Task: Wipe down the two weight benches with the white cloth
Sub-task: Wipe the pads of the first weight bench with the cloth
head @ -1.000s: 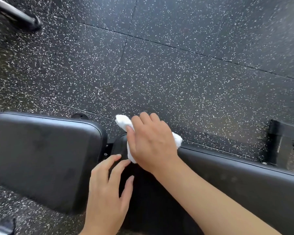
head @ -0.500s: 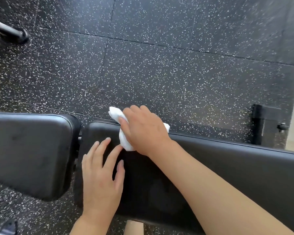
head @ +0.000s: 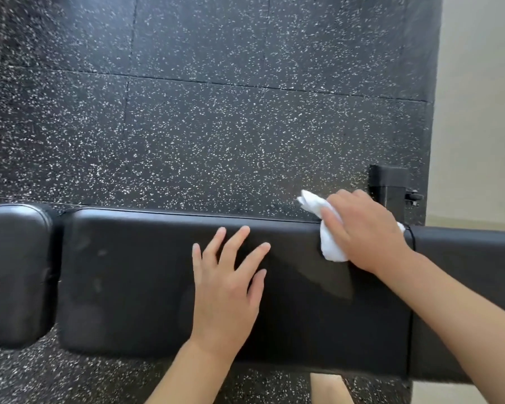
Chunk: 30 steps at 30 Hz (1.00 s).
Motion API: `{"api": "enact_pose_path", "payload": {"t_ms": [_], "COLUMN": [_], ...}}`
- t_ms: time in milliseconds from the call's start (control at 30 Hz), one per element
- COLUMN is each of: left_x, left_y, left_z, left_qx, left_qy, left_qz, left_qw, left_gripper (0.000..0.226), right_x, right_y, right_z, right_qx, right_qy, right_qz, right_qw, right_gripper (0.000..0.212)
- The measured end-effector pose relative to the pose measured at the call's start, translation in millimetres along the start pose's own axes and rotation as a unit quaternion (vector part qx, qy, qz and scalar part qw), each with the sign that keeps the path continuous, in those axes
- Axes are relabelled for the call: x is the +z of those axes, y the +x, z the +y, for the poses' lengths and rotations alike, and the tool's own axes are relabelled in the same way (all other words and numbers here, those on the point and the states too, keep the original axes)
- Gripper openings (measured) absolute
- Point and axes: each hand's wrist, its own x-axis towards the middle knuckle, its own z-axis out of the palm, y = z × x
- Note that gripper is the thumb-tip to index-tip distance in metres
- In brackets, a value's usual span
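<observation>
Along the far edge of the long black bench pad [head: 158,287], the white cloth [head: 328,240] is bunched under the right hand [head: 368,237], whose grip is curled round it and pressed down on the vinyl. The left hand [head: 225,290] is laid flat on the pad, fingers spread, nothing held. A shorter pad [head: 12,272] is seen just beside, at the left, with a gap between. Risk is judged from here: since a loose end of the cloth overhangs the far edge, it could be dragged off the grip, and the near half of the pad could be left unwiped.
</observation>
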Motion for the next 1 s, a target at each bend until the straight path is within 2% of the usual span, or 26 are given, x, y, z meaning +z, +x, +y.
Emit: {"api": "enact_pose_path", "payload": {"t_ms": [67,133,267,367,500,633,767,833,900,1000], "left_x": [-1,-5,-18,-34,-51,-56,-52,-48,-39,-16], "left_y": [2,2,0,8,15,14,16,16,13,1], "left_z": [0,-7,-32,-60,-89,-97,-87,-79,-67,-38], "left_qx": [0.008,0.031,0.127,0.206,0.264,0.266,0.274,0.295,0.323,0.380], "left_qy": [0.004,0.014,0.038,0.049,0.071,0.076,0.082,0.090,0.094,0.093], "left_qz": [-0.002,-0.011,-0.054,-0.086,-0.115,-0.120,-0.105,-0.104,-0.104,-0.110], "left_qw": [1.000,0.999,0.990,0.973,0.955,0.953,0.953,0.946,0.936,0.914], "left_gripper": [0.045,0.047,0.050,0.050,0.054,0.057,0.049,0.046,0.045,0.043], "right_x": [-3,0,18,32,54,79,83,83,82,85], "right_y": [-10,-18,-32,-35,-36,-61,-88,-102,-122,-162], "right_z": [11,6,-25,-60,-129,-183,-164,-142,-116,-78], "right_qx": [0.003,0.044,0.172,0.210,0.198,0.114,0.048,0.053,0.094,0.204], "right_qy": [-0.024,-0.038,-0.046,-0.017,0.038,0.081,0.081,0.061,0.056,0.063], "right_qz": [0.041,0.096,0.188,0.248,0.277,0.246,0.245,0.266,0.293,0.322], "right_qw": [0.999,0.994,0.966,0.946,0.940,0.959,0.965,0.961,0.950,0.922], "right_gripper": [0.027,0.026,0.026,0.019,0.022,0.032,0.036,0.032,0.028,0.026]}}
